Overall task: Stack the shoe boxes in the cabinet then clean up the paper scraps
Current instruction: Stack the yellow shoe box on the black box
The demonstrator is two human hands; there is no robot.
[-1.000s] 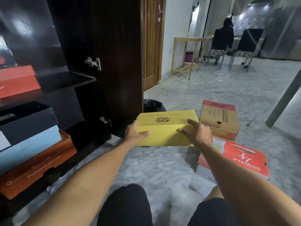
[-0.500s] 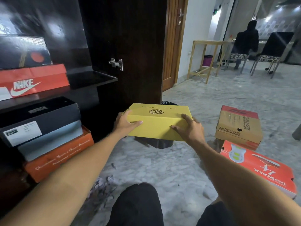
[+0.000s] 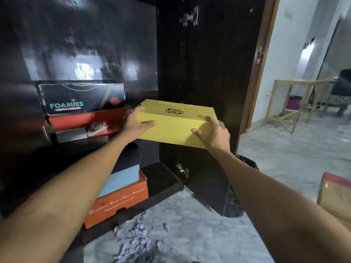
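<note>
While both arms reach forward, the left hand point(image 3: 137, 124) and right hand point(image 3: 215, 134) clasp the ends of a yellow cardboard shoe box point(image 3: 175, 123), held in the air at the open dark wooden cabinet point(image 3: 199, 73). Beside it on the shelf sits a black Foamies box point(image 3: 81, 97) atop a red Nike box point(image 3: 89, 123). Grey paper scraps point(image 3: 136, 236) litter the marble floor point(image 3: 284, 158) below.

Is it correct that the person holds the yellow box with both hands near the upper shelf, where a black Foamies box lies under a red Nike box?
Not quite. The head view shows the Foamies box lying on top of the Nike box, not under it. The rest is right: the left hand and the right hand hold the yellow box near that upper shelf.
</note>
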